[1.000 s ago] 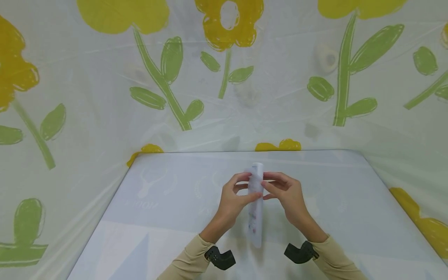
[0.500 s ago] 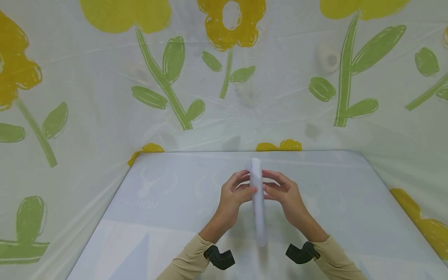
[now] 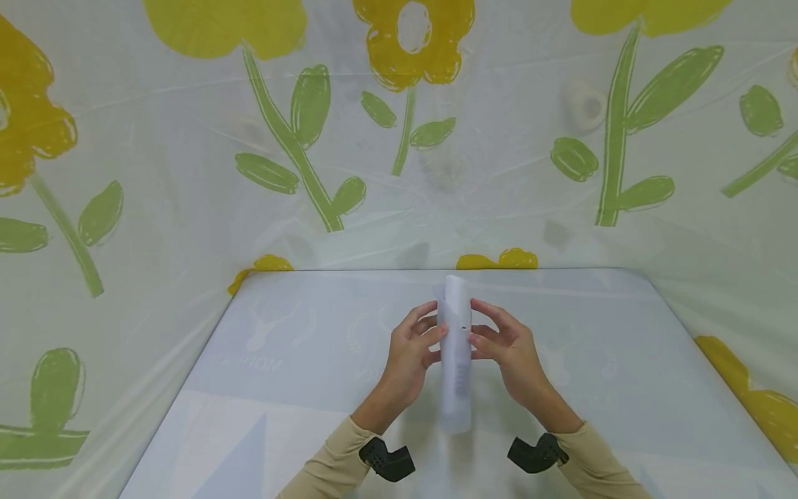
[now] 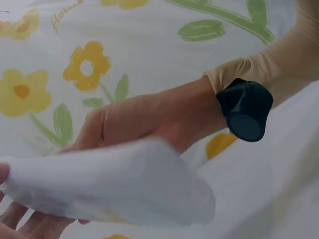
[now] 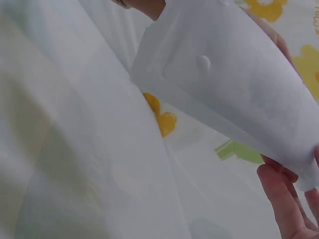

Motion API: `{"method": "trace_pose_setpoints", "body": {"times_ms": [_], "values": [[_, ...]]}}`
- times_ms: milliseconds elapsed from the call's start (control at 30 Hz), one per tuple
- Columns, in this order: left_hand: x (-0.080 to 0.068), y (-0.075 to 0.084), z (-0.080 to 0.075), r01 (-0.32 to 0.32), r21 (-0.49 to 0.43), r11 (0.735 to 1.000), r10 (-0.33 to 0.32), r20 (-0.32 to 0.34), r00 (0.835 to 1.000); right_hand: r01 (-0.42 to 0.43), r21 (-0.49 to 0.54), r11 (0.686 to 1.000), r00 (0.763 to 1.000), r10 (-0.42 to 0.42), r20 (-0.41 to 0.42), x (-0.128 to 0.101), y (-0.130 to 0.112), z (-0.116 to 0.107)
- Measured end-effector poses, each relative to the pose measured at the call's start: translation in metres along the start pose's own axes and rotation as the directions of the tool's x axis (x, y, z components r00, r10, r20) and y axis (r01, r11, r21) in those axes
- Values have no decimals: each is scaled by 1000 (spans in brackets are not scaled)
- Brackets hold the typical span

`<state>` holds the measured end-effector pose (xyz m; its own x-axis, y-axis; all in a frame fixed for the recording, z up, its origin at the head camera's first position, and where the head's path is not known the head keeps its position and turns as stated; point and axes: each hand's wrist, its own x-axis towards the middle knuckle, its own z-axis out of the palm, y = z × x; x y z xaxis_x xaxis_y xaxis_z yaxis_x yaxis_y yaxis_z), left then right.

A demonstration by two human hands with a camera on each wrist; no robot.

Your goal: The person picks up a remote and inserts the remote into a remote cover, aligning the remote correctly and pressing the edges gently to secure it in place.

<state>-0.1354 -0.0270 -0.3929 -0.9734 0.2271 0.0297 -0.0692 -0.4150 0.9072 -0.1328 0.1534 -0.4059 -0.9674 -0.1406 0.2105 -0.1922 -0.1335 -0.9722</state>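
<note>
I see open pale blue tabletop (image 3: 299, 360) on both sides of my hands. The flower-printed plastic sheet (image 3: 187, 173) walls it in at the back and both flanks. A rolled white paper tube (image 3: 454, 353) fills the gap between my palms.

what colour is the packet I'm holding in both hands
The packet is white with faint small print, seen best in the head view.

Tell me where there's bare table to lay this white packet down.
Bare table lies between the left hand and the flowered sheet's left side, and also right of the right hand. The middle is crowded: both hands hold the white packet there.
</note>
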Motion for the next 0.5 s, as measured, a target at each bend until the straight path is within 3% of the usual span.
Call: {"method": "trace_pose_setpoints", "body": {"times_ms": [267,500], "values": [[-1,2,-3,-15,91,996,16,-14,1000,82,-7,997,996,-82,-26,-4,-2,4],[-2,5,-7,-83,103,991,85,-19,996,86,-36,996,995,-87,-49,-4,-3,5]]}}
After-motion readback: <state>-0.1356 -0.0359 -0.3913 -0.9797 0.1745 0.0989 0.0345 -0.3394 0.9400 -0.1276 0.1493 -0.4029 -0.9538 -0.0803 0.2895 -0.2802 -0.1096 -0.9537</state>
